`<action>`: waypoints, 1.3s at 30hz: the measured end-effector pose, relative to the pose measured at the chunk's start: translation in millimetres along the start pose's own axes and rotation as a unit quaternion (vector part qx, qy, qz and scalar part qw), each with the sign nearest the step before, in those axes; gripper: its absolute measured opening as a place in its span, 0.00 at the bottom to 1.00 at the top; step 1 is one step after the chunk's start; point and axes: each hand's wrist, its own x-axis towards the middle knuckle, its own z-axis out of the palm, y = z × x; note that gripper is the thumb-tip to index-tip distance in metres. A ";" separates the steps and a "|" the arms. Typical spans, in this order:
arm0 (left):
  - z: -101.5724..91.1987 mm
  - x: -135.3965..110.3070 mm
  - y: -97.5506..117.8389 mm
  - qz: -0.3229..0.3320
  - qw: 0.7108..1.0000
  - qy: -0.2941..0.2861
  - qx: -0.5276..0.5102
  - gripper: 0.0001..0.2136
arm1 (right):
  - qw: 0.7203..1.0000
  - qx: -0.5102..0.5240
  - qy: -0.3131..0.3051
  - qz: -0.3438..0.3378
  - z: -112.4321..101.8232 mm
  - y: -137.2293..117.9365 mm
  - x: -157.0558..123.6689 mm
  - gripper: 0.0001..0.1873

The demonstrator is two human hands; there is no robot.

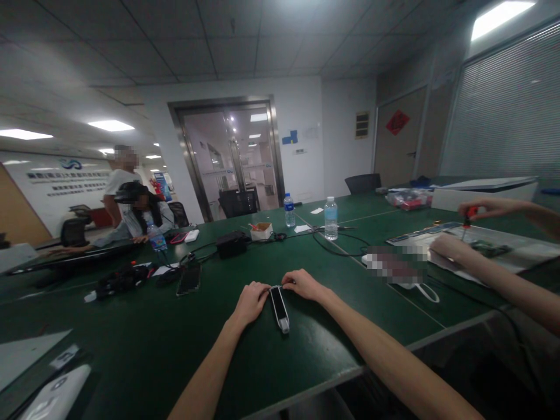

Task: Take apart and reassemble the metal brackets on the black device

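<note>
A slim white scanning pen (279, 308) with a long black screen lies on the green table in front of me, its narrow translucent tip toward me. My left hand (252, 302) is closed at the left of its far end, fingertips against the edge. On the other side, my right hand (303, 284) has its thumb and fingers pinched together close to the pen's far right corner. A small dark bit shows at those right fingertips, too small to name.
Two water bottles, one with a dark blue label (289, 211) and one clear (331, 219), stand ahead. A black box (231, 244), small carton (261, 231) and dark phone (189, 279) lie left. At right, a co-worker's hand (483, 209) holds a red-handled screwdriver.
</note>
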 end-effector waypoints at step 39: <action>4.2 0.9 -4.7 0.003 1.000 0.005 0.000 0.13 | 0.999 -0.031 0.004 -0.005 -0.6 -3.2 0.1 0.14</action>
